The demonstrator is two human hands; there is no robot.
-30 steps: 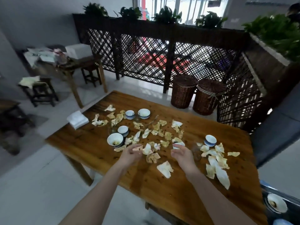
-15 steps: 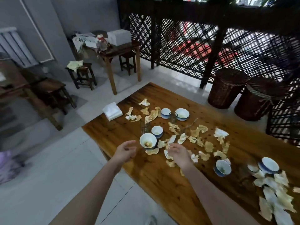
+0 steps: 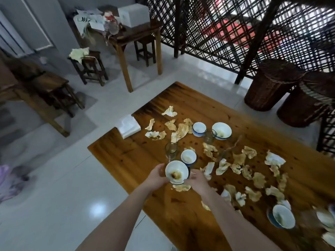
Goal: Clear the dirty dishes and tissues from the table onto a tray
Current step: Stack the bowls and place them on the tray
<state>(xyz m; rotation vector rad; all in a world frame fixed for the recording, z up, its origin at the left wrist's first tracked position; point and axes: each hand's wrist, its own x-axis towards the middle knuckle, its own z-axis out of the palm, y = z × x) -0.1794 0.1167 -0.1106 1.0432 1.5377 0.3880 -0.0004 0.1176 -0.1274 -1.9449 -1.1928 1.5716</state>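
Observation:
A white bowl (image 3: 176,172) with a brown stain inside is tilted up at the near left edge of the wooden table (image 3: 126,156). My left hand (image 3: 157,175) grips its left rim and my right hand (image 3: 197,180) holds its right side. Just behind it stand a small white cup (image 3: 188,156) and an empty glass (image 3: 171,150). Farther back are another cup (image 3: 199,129), a second glass (image 3: 209,135) and a wider bowl (image 3: 221,130). A dirty bowl (image 3: 282,216) sits at the near right. Several crumpled stained tissues (image 3: 241,169) litter the tabletop. No tray is in view.
A folded stack of white napkins (image 3: 129,126) lies at the table's left corner. Two wicker baskets (image 3: 270,87) stand on the floor behind the table by the lattice screen. A side table (image 3: 137,38) and stools (image 3: 88,66) stand to the far left on the white tiled floor.
The view has swung left and down. Both hands have moved from the tissues to the stained bowl and now hold it tilted, where the left hand was open and empty before.

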